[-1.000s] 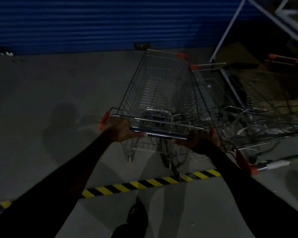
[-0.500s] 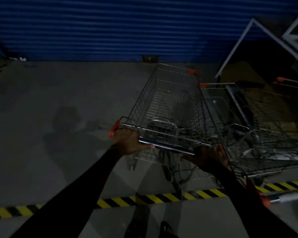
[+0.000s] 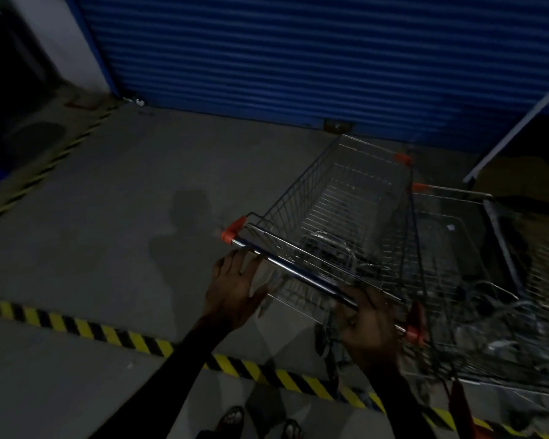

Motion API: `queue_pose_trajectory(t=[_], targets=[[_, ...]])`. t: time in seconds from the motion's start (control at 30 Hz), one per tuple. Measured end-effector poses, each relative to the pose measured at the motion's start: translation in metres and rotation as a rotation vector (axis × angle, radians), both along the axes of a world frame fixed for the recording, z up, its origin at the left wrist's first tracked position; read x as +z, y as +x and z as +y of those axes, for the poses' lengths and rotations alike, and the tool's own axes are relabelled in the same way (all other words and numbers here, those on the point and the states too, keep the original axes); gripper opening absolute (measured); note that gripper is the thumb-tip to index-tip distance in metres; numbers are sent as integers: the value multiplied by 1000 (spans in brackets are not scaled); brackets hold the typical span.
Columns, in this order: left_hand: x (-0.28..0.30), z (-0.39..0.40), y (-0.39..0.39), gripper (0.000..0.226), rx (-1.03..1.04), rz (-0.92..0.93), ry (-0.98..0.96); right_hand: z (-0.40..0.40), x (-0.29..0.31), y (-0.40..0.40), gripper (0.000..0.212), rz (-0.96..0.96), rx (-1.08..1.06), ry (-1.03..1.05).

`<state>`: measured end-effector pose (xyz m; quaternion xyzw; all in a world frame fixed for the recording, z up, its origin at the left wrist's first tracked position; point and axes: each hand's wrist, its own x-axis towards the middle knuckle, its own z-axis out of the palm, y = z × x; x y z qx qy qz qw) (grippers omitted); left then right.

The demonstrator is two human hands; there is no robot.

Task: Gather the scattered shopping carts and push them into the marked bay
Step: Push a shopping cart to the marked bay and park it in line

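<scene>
A wire shopping cart [image 3: 346, 198] with orange corner caps stands inside the floor line, its front near the blue shutter. Its dark handle bar [image 3: 298, 274] runs diagonally in front of me. My left hand [image 3: 235, 286] is spread, with only the fingertips at the bar's left part. Over the bar's right end lies my right hand [image 3: 371, 324], its fingers reaching past the bar. A second cart [image 3: 457, 248] stands close along the first cart's right side, and more cart wire shows at the right edge.
Yellow-black floor tape [image 3: 108, 331] crosses under my arms, and another strip [image 3: 45, 166] runs along the left. The blue roller shutter [image 3: 298, 58] closes the back. A white metal frame [image 3: 514, 134] leans at the right. My sandalled foot [image 3: 232, 419] shows at the bottom.
The cart has rolled forward and to the right, beside the second cart. Both hands have loosened from gripping the handle; my left hand's fingers have spread. My view has swung left.
</scene>
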<state>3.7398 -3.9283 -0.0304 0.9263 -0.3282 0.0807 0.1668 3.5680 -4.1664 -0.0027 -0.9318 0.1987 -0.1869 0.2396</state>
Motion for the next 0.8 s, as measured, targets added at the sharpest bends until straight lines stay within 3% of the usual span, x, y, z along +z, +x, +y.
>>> queue_pose_trajectory(t=[0.23, 0.43, 0.73, 0.8], targets=[[0, 35, -84, 60, 228, 72, -11, 35, -20, -19, 42, 31, 241, 209], [6, 84, -155, 62, 460, 144, 17, 65, -27, -11, 23, 87, 440, 260], [22, 165, -245, 60, 851, 147, -28, 147, -20, 0, 53, 252, 694, 308], [26, 182, -264, 61, 919, 145, -51, 167, -19, 1, 48, 268, 751, 276]])
